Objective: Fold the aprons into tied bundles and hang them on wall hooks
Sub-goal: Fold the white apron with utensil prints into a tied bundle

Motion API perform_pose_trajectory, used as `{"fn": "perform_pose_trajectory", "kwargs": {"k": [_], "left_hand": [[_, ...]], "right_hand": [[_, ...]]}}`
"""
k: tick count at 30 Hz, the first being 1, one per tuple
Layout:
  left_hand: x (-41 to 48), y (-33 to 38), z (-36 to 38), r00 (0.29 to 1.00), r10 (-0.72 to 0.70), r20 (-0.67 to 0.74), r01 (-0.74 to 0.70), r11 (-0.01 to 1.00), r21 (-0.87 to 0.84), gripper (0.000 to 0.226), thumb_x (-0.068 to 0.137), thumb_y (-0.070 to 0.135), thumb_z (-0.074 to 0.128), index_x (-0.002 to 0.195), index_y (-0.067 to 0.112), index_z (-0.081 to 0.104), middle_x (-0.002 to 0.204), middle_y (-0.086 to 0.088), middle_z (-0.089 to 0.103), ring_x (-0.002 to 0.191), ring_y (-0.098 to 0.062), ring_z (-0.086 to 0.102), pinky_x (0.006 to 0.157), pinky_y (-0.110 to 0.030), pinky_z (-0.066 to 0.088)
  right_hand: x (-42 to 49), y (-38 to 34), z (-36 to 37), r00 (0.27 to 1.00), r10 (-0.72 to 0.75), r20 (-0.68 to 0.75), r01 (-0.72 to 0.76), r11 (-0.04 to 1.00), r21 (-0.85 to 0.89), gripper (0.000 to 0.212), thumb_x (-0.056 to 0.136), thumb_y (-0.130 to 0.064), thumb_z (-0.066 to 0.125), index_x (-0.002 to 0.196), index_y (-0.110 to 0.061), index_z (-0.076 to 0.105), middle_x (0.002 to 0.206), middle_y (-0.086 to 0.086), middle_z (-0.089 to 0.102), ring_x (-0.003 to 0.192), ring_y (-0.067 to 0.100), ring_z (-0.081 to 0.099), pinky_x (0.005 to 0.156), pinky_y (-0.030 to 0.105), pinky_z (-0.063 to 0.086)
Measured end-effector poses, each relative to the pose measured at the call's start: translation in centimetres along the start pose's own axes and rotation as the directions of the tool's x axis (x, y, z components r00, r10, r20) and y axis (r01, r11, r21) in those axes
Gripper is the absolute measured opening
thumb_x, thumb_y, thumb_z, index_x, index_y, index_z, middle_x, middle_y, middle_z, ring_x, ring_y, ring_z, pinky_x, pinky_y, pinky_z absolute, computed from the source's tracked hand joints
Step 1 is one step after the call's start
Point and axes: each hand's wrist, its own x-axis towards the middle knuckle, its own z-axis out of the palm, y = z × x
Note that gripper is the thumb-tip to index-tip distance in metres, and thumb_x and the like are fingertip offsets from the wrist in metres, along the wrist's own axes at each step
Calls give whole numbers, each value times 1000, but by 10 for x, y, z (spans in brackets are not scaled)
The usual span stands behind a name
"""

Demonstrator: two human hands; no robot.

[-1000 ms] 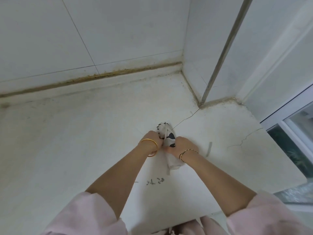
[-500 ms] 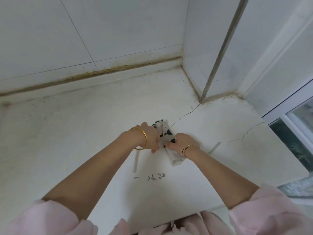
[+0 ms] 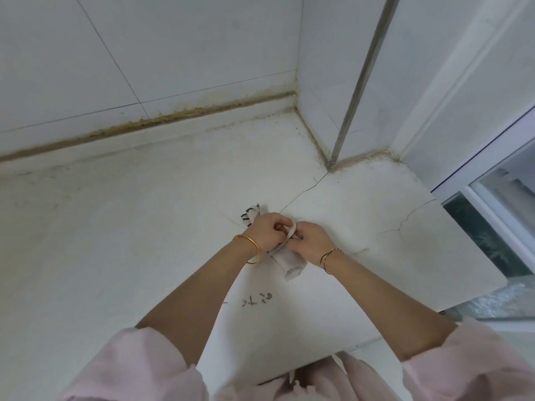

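Over the rolled apron (image 3: 289,261), left hand (image 3: 266,230) and right hand (image 3: 312,241) have closed in, grips pinching its strap (image 3: 291,229).

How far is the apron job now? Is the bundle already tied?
Done: the apron is rolled into a bundle lying on the white counter. In hand: left hand and right hand both pinch its strap over the roll, so the knot looks unfinished. Left: hanging it; no hook is in view.

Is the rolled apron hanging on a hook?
No, the apron lies on the counter; the left hand and right hand pinch its strap.
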Motion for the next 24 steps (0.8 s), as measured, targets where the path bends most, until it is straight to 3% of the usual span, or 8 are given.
{"fn": "perform_pose_trajectory", "kwargs": {"k": [2, 4, 7, 9, 15, 18, 22, 24], "left_hand": [[5, -1, 1, 998, 48, 42, -56, 974, 220, 24, 80, -7, 52, 66, 12, 53, 61, 4, 41, 58, -11, 40, 49, -14, 30], [8, -4, 1, 999, 51, 15, -53, 960, 276, 33, 84, 5, 60, 57, 14, 44, 56, 3, 39, 56, -14, 36, 47, -16, 25], [4, -4, 1, 1000, 20, 9, -21, 989, 145, 36, 92, 19, 57, 57, 19, 49, 61, 1, 51, 54, -10, 39, 53, -19, 31], [1, -5, 0, 1000, -16, -9, 15, 999, -37, 38, 95, 21, 53, 57, 19, 52, 70, 1, 57, 58, -12, 41, 62, -23, 37], [-4, -6, -2, 997, -76, -12, 72, 977, -198, 37, 98, 16, 47, 61, 16, 55, 75, -4, 56, 61, -9, 45, 58, -14, 39], [-6, -3, -6, 994, -109, 8, 108, 972, -208, 36, 97, 13, 47, 62, 14, 53, 60, 5, 53, 53, -4, 44, 47, -7, 35], [-6, -3, -9, 994, -106, 24, 109, 972, -209, 35, 96, 12, 46, 62, 13, 52, 51, 9, 51, 43, 1, 44, 43, -6, 33], [-6, -5, -9, 996, -86, 13, 87, 975, -204, 32, 98, 14, 45, 67, 12, 54, 56, 6, 52, 46, -1, 45, 44, -7, 34]], "right_hand": [[-1, -5, -9, 1000, 6, 14, -7, 997, 80, 27, 83, -5, 57, 58, -13, 48, 61, 1, 46, 55, 7, 42, 51, 17, 32], [-1, -13, -20, 999, 26, 19, -30, 964, 264, 28, 87, -8, 57, 59, -11, 54, 57, 3, 48, 43, 5, 37, 41, 15, 29], [5, -20, -34, 994, 106, 3, -83, 758, 647, 18, 94, -21, 54, 87, -9, 65, 66, 4, 59, 42, 11, 35, 43, 21, 31], [13, -18, -37, 979, 194, -60, -77, 629, 773, 13, 92, -20, 58, 98, -9, 59, 80, 4, 62, 57, 16, 50, 61, 28, 45], [10, -7, -15, 922, 106, -371, 74, 896, 438, 18, 87, 3, 47, 87, -15, 47, 88, 0, 50, 64, 18, 55, 57, 26, 46], [8, -6, -7, 967, -76, -242, 141, 954, 263, 33, 76, 10, 49, 78, -23, 54, 85, -5, 56, 70, 15, 54, 62, 24, 43], [10, -5, -3, 998, -19, 61, 11, 993, 117, 48, 82, -6, 57, 127, -18, 48, 92, 4, 56, 73, 20, 56, 66, 26, 49], [11, -1, -2, 998, 11, 68, -10, 1000, -10, 45, 88, -8, 54, 131, -15, 41, 83, 9, 56, 69, 22, 56, 69, 33, 50]]}}
